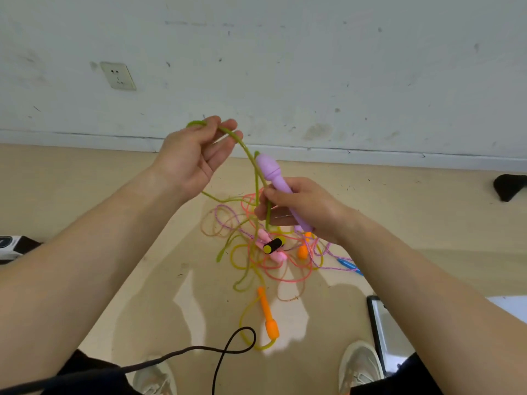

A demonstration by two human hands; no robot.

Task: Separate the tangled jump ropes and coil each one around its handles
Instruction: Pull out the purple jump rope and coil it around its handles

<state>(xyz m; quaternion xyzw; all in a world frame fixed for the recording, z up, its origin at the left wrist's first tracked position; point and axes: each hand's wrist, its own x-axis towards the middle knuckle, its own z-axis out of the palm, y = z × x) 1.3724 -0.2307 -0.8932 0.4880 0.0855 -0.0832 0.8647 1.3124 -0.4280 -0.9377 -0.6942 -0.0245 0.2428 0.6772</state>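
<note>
My right hand (299,209) grips a purple handle (273,178) upright above the floor, with a strand of the olive-green rope (251,155) pressed against it. My left hand (196,155), raised to the upper left, pinches a loop of that same green rope between thumb and fingertips. Below both hands lies the tangle (271,252) on the floor: pink, yellow and purple-speckled ropes, pink handles (271,246), a black and yellow handle (273,245), a small orange handle (302,250) and a blue handle (349,265). A long orange handle (268,317) lies nearer my feet.
A white wall with a socket (118,76) stands behind the pile. A black cable (228,349) loops over the floor by my shoes (360,363). A dark-framed panel (379,334) lies at right, a black object (509,185) at far right, and a black and white item (14,246) at left.
</note>
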